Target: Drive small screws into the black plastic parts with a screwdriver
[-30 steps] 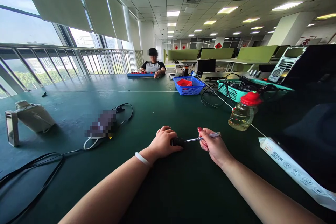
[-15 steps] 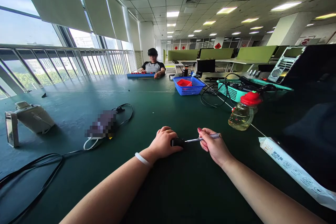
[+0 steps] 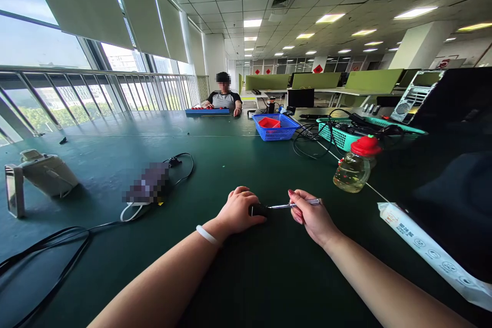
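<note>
On the dark green table, my left hand is closed around a small black object, whose kind I cannot make out because the fingers hide much of it. A white band circles my left wrist. To the right, my right hand grips a screwdriver by its clear handle, thumb and fingers pressed together on it. The thin metal shaft lies nearly level and points left. Its tip is at the right side of the black object; whether it touches or sits in it is too small to tell.
A bottle with a red lid and a long white packet stand right. Blue and green baskets are behind. Leftward lie a blurred device, black cable and beige container. A person sits opposite.
The view has shifted very slightly. Both hands keep nearly the same grip and place, with the screwdriver a touch more level. The person opposite has moved a hand a little.
</note>
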`<state>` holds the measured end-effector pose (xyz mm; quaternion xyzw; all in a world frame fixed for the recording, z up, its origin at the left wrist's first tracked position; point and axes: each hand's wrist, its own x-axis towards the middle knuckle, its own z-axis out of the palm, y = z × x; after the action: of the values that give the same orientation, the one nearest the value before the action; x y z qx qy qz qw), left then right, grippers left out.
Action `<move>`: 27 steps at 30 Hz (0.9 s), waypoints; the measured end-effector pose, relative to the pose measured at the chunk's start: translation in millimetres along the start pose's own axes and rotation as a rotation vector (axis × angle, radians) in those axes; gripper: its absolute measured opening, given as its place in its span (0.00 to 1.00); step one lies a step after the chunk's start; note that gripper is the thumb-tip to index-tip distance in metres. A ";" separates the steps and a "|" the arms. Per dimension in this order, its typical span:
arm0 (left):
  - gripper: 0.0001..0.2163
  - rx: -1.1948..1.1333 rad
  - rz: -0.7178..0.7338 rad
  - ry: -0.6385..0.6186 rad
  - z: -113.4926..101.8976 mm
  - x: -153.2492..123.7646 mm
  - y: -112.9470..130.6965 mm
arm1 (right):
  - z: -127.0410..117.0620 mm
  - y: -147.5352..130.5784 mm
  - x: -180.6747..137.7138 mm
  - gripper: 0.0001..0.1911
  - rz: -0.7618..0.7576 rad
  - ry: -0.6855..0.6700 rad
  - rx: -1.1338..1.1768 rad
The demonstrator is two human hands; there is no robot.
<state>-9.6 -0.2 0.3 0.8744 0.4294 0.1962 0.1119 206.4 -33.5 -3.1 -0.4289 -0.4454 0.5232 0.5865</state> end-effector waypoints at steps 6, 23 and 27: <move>0.17 0.005 0.003 -0.010 -0.6 -0.3 0.9 | 0.2 0.3 0.7 0.26 0.034 0.006 0.049; 0.17 -0.002 -0.006 -0.019 -0.1 -0.5 0.4 | 1.6 -1.5 -0.6 0.27 0.058 -0.015 0.037; 0.17 -0.005 -0.014 -0.022 -0.5 -0.6 0.8 | 1.5 -1.2 0.3 0.28 0.073 -0.006 0.035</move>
<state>-9.6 -1.1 0.9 0.8731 0.4338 0.1870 0.1203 205.2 -33.2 -1.5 -0.4330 -0.4218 0.5532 0.5732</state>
